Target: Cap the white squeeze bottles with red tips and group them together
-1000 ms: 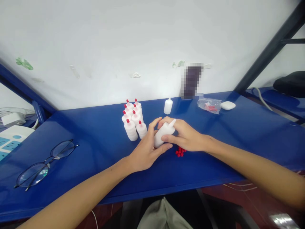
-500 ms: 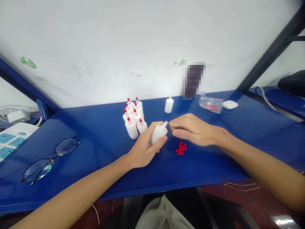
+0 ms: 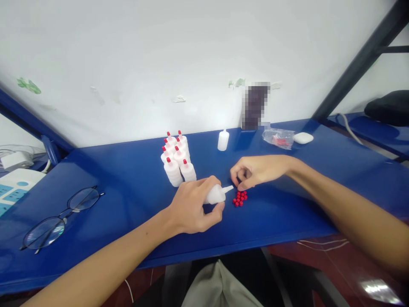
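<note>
My left hand [image 3: 193,207] is wrapped round a small white squeeze bottle [image 3: 218,194] that has no cap; its nozzle points right. Just right of the nozzle lies a small pile of several red caps [image 3: 240,198] on the blue table [image 3: 121,187]. My right hand [image 3: 252,172] hovers just above and behind the pile, with thumb and fingers drawn together in a pinch over the caps; I cannot make out whether a cap is between them. A cluster of several white bottles with red caps [image 3: 175,157] stands upright behind my left hand.
One uncapped white bottle [image 3: 223,140] stands alone near the wall. A clear bag with red pieces [image 3: 277,138] and a white case [image 3: 303,137] lie at the back right. Glasses [image 3: 57,219] lie at the left, a power strip [image 3: 14,187] beyond them.
My right hand let go of the bottle and moved down to the red caps. My left hand kept the bottle and lowered it toward the table's front, nozzle now pointing right.
</note>
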Action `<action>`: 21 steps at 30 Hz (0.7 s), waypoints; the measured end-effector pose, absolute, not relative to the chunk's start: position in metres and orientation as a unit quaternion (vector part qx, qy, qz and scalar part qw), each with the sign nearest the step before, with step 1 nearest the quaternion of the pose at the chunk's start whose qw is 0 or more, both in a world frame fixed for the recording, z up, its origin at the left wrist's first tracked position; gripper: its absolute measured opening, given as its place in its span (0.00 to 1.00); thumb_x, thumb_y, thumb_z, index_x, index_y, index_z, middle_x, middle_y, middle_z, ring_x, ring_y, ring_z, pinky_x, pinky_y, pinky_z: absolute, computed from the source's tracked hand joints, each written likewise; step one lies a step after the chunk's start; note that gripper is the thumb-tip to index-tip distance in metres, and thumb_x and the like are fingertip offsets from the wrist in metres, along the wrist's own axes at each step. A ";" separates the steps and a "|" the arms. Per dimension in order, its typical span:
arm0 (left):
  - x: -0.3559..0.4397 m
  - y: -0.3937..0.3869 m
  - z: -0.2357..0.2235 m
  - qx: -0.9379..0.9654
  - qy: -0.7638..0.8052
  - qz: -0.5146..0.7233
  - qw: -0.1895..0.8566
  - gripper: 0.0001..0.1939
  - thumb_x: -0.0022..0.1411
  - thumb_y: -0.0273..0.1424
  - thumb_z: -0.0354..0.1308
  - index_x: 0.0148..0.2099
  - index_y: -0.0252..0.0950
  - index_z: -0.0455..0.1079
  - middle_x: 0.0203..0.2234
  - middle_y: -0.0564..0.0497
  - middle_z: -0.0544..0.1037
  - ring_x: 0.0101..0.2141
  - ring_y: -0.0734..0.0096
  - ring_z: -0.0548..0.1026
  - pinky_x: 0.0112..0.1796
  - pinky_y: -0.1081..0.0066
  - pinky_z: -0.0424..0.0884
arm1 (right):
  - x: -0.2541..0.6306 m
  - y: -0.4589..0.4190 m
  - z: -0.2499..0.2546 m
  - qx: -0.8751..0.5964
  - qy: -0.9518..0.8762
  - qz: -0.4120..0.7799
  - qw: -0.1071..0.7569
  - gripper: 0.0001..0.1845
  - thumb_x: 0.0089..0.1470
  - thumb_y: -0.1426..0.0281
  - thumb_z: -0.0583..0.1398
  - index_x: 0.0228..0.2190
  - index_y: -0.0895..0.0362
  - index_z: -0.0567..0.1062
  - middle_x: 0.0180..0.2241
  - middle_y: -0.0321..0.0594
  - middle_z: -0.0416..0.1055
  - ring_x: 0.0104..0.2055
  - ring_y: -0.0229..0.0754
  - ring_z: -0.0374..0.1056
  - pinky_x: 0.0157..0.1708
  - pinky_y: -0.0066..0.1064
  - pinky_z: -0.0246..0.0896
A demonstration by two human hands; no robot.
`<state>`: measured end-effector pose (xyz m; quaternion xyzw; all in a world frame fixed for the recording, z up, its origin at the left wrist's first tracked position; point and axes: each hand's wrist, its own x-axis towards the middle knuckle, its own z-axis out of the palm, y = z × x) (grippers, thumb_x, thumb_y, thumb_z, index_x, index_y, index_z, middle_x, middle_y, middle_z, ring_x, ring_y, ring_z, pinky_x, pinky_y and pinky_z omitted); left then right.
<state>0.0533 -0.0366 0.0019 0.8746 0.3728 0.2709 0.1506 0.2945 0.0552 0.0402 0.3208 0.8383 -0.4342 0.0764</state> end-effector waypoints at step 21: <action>0.053 -0.033 0.006 0.812 0.457 0.262 0.250 0.08 0.68 0.36 0.50 0.45 0.39 0.61 0.24 0.59 0.71 0.23 0.72 0.68 0.27 0.72 0.59 | 0.269 0.028 0.033 0.242 0.796 -0.398 -0.386 0.12 0.51 0.71 0.67 0.36 0.55 0.69 0.32 0.36 0.73 0.34 0.39 0.72 0.39 0.34 0.70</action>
